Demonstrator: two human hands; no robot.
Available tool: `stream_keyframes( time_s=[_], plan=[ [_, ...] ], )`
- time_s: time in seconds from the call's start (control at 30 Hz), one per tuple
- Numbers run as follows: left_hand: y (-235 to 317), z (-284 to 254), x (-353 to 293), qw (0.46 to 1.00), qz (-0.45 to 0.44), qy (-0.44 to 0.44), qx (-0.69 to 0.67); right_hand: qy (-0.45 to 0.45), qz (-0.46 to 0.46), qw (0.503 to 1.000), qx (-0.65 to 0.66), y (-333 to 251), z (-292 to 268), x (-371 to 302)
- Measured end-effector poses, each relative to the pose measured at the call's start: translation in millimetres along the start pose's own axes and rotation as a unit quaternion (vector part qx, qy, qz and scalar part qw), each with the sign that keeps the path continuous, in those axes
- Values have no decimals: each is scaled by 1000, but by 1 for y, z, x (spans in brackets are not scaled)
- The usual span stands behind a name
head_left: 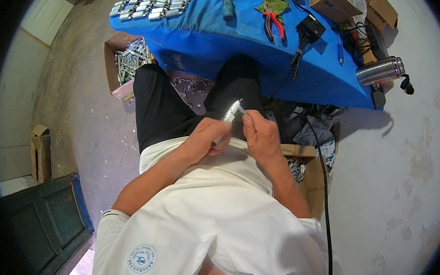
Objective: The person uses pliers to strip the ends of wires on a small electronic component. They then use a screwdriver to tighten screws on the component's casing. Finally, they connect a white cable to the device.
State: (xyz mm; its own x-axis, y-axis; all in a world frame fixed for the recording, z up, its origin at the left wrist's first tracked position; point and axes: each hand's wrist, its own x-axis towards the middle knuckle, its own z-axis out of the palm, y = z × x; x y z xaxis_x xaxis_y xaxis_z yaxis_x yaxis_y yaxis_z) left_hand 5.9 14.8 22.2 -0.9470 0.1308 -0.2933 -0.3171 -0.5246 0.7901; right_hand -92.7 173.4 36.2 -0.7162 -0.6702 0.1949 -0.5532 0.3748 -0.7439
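Note:
Above my lap, my left hand (pixel 208 138) is closed around a slim white and grey piece (pixel 231 111) with a thin tip pointing away from me. The lower part of the piece is hidden in my fingers. Close beside it on the right, my right hand (pixel 263 136) is closed, thumb against fingers, on a small pale bit at the piece's upper end. That bit is too small to name, and I cannot tell whether it is joined to the piece.
Ahead stands a table with a blue cloth (pixel 195 40), bearing rows of silver metal pieces (pixel 155 1), a screwdriver (pixel 228 8), red-handled pliers (pixel 273 25), a black device (pixel 310 28) and a steel flask (pixel 381 71). A box of metal parts (pixel 130 61) sits left; a black cable (pixel 326 194) hangs right.

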Motion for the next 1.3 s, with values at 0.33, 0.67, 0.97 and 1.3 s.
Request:
stream_keyframes(
  time_s=[0.33, 0.67, 0.97, 1.3],
  plan=[
    [8, 6, -2, 997, -12, 13, -80, -4, 62, 992, 108, 2, -1, -2],
    [-2, -8, 2, 991, -20, 4, -134, -57, 93, 993, 38, -18, -27, 0],
    [0, -2, 6, 996, -25, 71, -53, -105, 211, 937, 259, 3, -23, -2],
    [3, 21, 10, 989, 106, 66, 80, -39, 242, 858, 451, -20, 5, 2]
  ],
)
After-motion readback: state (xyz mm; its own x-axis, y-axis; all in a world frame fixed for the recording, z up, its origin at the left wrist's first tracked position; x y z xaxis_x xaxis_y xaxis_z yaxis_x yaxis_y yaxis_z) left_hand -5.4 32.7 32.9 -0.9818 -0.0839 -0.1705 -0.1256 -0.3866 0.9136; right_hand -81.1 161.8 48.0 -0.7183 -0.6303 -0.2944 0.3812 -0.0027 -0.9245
